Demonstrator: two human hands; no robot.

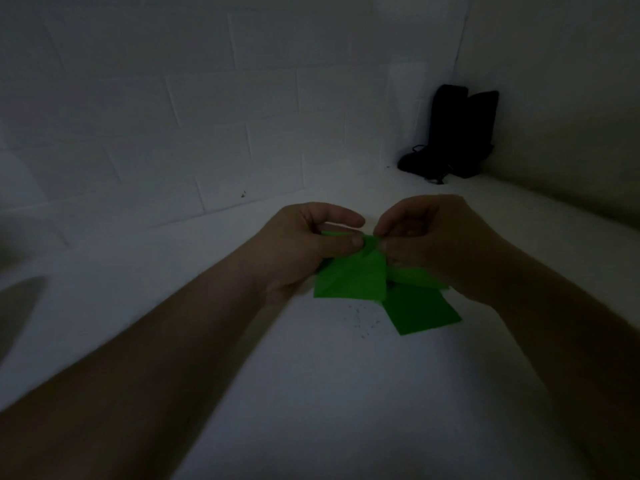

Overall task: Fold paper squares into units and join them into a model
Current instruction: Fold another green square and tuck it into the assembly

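Left hand [304,244] and right hand [426,244] both pinching folded green paper [353,275] above white table [311,375]; second green piece [420,311] seemingly underneath.

Dim, underexposed head view, cool grey cast.
Soft all over; wide-angle bend at edges; forearms near-black; green paper [353,275] the only saturated colour.
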